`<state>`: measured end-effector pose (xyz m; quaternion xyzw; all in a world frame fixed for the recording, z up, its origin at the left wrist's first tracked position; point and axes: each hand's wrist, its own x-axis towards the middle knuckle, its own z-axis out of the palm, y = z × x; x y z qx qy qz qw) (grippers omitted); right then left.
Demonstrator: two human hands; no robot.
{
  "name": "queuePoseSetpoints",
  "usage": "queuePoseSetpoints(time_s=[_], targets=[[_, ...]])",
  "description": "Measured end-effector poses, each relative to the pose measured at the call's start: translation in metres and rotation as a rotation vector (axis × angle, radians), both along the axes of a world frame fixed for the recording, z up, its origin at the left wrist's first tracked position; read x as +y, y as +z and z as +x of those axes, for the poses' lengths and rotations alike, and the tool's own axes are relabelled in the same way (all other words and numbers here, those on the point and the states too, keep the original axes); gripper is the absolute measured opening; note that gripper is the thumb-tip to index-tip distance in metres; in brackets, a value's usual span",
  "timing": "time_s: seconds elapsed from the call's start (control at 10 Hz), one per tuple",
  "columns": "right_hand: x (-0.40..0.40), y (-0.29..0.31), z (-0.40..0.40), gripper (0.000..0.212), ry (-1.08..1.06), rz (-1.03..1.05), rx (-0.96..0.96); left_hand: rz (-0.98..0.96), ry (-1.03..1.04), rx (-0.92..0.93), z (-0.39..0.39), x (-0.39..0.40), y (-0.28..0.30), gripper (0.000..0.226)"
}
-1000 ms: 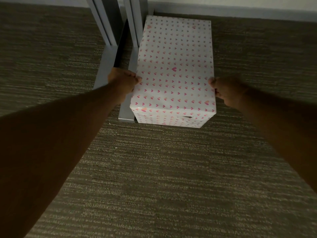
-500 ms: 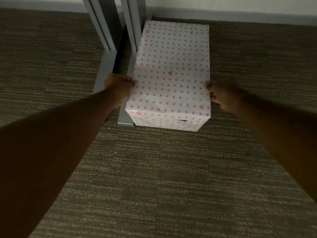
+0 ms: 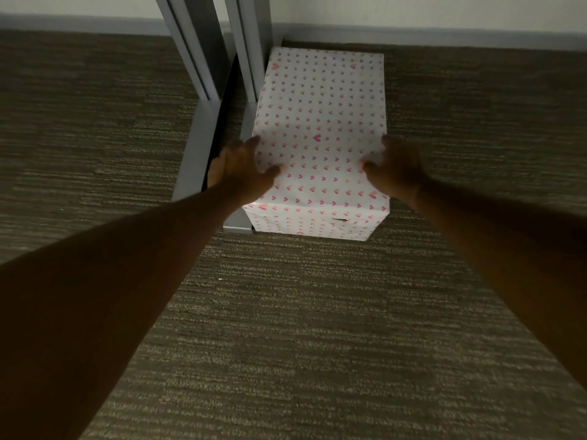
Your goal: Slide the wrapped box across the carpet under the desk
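The wrapped box [image 3: 320, 122], white paper with small pink hearts, lies lengthwise on the carpet [image 3: 301, 328]. Its far end is close to the baseboard and its left side runs along a grey desk foot. My left hand [image 3: 241, 168] lies at the box's left top edge, fingers spread and thumb on the paper. At the right top edge my right hand [image 3: 394, 166] mirrors it with its fingers apart. Neither hand is wrapped around the box. A small tear shows on the near face.
Two grey desk legs [image 3: 203, 58] rise at the back left, each on a flat foot [image 3: 193, 154] that runs toward me. A grey baseboard [image 3: 444, 36] and a white wall close off the far side. Striped brown carpet stretches left, right and toward me.
Both hands have left the box's sides and come up onto its top edges with fingers spread. The box stays beside the desk foot.
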<state>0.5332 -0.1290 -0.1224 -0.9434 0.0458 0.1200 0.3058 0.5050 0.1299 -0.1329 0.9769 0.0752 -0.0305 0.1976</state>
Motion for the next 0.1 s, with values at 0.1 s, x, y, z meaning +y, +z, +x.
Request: queuePoseSetpoints(time_s=[0.1], targets=[[0.0069, 0.0097, -0.0172, 0.093, 0.206, -0.348, -0.242, 0.244, -0.095, -0.073, -0.0147, -0.0091, 0.0074, 0.097]])
